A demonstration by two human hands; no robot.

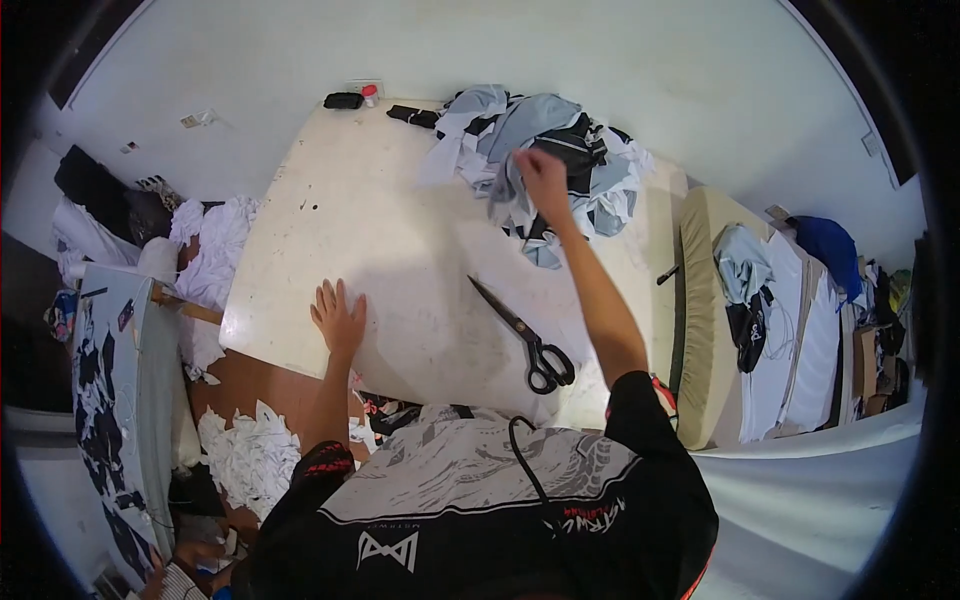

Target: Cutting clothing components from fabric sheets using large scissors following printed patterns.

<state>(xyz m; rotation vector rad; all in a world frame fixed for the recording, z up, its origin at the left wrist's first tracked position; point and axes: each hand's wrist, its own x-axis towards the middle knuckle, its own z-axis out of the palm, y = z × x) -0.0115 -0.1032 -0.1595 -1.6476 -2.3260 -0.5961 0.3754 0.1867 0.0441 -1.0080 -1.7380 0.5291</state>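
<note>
Your right hand (543, 182) looks closed on a grey piece of cloth (508, 200) at the cloth pile (548, 118), beyond the scissors (523, 331), though it's blurry so I can't tell which edge. Your left hand (342, 322) is flat, holding nothing, left of the scissors. That fabric's probably light, floppy, maybe slippery, so I'd pinch a corner, not the middle.
</note>
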